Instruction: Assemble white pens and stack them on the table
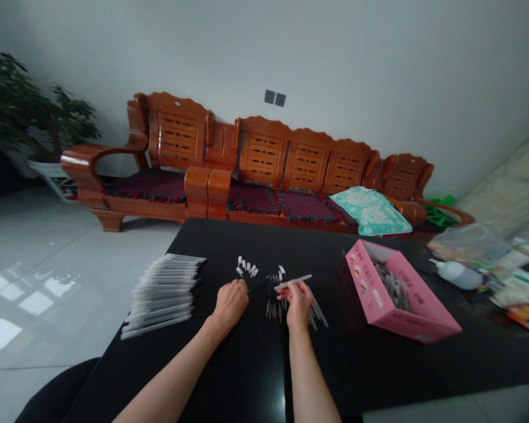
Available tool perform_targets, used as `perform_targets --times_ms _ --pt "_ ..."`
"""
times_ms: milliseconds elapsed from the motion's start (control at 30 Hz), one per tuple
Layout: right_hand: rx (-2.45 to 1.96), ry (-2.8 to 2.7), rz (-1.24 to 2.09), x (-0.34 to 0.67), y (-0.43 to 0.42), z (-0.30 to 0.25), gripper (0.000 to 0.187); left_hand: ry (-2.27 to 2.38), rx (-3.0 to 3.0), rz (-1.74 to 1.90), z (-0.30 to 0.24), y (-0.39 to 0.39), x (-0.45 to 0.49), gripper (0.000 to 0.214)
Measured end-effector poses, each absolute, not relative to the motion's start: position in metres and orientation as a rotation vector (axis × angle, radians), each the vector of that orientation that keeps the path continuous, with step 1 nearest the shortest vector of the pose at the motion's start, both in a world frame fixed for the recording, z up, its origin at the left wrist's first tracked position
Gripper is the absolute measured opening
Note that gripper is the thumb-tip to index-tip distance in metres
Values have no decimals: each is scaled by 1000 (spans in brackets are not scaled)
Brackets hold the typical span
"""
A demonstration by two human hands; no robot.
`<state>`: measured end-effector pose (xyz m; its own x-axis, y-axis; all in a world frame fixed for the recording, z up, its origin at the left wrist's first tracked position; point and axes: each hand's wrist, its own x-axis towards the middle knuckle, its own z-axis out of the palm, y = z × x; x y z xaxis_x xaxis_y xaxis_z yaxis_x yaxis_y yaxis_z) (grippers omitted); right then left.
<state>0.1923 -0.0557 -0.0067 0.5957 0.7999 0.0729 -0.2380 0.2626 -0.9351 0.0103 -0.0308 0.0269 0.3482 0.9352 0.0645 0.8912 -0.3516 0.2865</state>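
One held tube (305, 278), box (370, 291) of gray pieces (395, 289)

Dim light, glare on floor (86, 244), right edge blurred

No wording, brand or number can be read with certainty. The pink box (372, 291) on the right of the black table (352, 367) carries printing on its long left wall: small dark marks toward the far end and a pale block toward the near end, all too small and blurred to make out.
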Motion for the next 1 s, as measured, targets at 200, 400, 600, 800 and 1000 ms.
perform_targets --times_ms 200,400,600,800,1000 --pt "-987 -587 749 190 -56 -17 23 1344 2043 829 16 -30 -19 20" --pt "-900 -572 797 192 -58 -12 22 1193 1716 917 -1 -28 -36 28" --pt "-849 -555 845 194 -58 -8 20 1180 1836 921 3 -28 -40 24" --pt "-861 -603 851 192 -57 -10 21 1202 1895 893 3 -31 -36 24" --pt "-866 -615 860 190 -58 -8 22 1175 1901 919 2 -31 -35 23"
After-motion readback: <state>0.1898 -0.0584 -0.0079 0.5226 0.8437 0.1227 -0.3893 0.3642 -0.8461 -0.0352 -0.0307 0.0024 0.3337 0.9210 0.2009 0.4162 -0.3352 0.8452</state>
